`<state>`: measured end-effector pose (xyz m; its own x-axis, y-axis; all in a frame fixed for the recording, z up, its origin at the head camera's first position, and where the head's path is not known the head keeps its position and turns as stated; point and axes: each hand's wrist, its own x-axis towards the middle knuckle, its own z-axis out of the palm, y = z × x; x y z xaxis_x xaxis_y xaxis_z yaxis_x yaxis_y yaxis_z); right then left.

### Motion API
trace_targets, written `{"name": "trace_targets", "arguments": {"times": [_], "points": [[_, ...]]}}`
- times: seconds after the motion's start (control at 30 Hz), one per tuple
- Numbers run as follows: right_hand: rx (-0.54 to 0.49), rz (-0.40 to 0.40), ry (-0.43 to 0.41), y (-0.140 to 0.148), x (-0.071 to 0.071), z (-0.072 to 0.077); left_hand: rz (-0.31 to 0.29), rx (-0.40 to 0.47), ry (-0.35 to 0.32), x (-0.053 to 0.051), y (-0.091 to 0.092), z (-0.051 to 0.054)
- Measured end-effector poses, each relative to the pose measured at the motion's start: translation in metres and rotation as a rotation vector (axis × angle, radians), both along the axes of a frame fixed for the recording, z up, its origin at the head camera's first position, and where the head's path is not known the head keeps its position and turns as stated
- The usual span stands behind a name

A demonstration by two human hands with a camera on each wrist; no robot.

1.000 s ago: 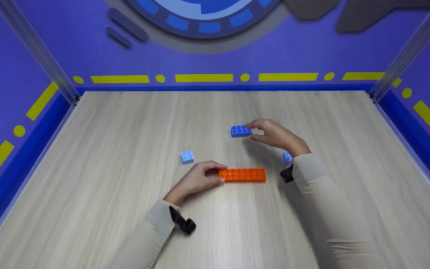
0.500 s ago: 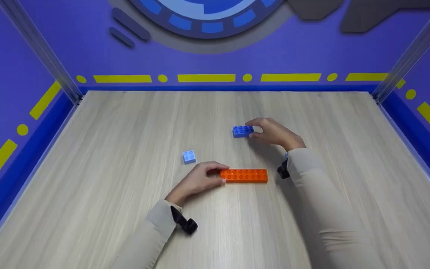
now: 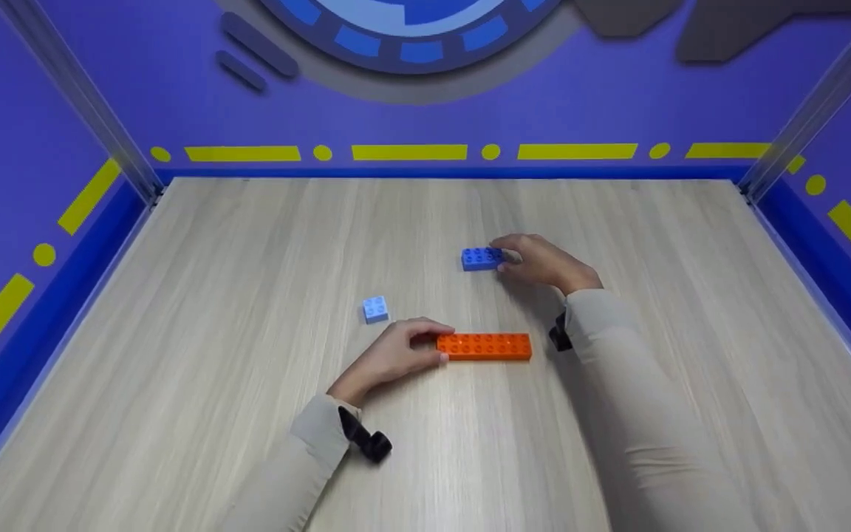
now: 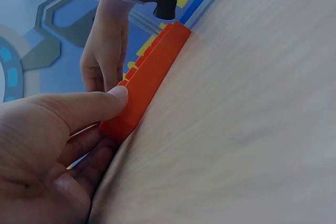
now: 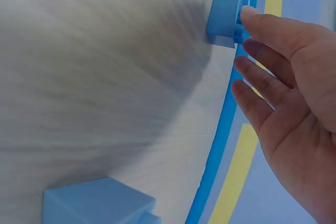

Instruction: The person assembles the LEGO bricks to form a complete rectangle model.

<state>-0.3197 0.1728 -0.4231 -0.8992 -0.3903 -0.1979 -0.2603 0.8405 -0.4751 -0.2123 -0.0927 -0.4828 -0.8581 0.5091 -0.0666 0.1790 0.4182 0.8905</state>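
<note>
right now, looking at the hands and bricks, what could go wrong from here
The right hand is only at the right end of the blue brick, so a lift there might tip or drop it. The left hand grips just the left end of the orange brick; pressing on its free right end could swivel it. A small light blue brick sits just beyond the left hand and might get knocked.
</note>
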Motion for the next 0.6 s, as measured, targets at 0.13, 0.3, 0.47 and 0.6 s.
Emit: {"name": "trace_targets", "arguments": {"times": [0.13,0.3,0.47,0.6], "points": [[-0.020,0.029,-0.004,-0.001,-0.002,-0.002,0.003,-0.002,0.003,0.000,0.001,0.000],[-0.049,0.043,0.017,-0.002,-0.003,-0.004,0.000,0.014,-0.005,0.001,0.002,-0.001],[-0.040,0.030,0.032,-0.006,-0.004,-0.004,-0.001,0.021,-0.005,0.000,0.001,-0.001],[-0.014,0.027,0.044,-0.010,-0.006,-0.005,0.000,0.023,-0.011,0.000,0.000,0.000]]}}
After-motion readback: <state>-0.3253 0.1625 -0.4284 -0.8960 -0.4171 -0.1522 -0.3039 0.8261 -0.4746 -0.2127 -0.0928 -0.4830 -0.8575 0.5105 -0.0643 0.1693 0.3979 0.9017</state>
